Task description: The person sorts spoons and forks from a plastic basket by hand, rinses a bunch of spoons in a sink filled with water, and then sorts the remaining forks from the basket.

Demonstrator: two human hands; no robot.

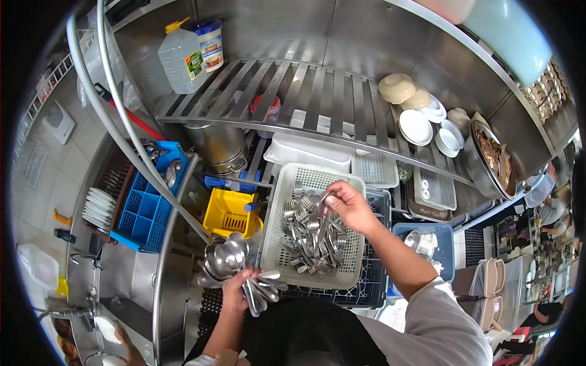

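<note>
Several metal spoons (227, 257) are bunched in the left hand (234, 293), which is closed around them at the lower left of centre. Near the middle of the frame, the right hand (351, 208) pinches a utensil (322, 212) over a pale perforated basket (353, 262) of loose cutlery (302, 232), with a yellow bin (227, 207) to the basket's left and a blue divided rack (144, 210) farther left

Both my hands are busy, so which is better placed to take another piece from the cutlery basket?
Probably your right hand: it's over the basket, pinching a utensil, whereas your left hand grips a bunch of spoons outside it.
</note>
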